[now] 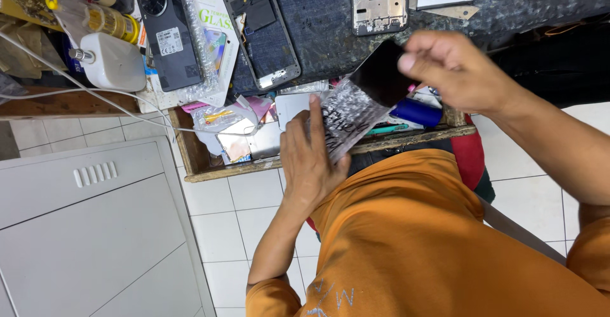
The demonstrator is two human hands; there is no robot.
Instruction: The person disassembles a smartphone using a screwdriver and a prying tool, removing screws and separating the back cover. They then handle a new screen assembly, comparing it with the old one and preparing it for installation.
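Note:
My left hand [309,158] grips a clear plastic pouch [348,115] with black print, held over an open wooden drawer [198,164]. My right hand [454,69] pinches the top corner of a flat black screen panel [381,75] whose lower end sits in the pouch's mouth. Both hands are above my lap and orange shirt [413,234], just in front of the dark workbench [330,12].
On the bench lie a dark phone [166,31] back up, an opened phone frame [260,31], a silver metal frame [379,2] and a white bottle [113,61]. The drawer holds packets and a blue cylinder [416,111]. A grey cabinet [82,228] stands at the left.

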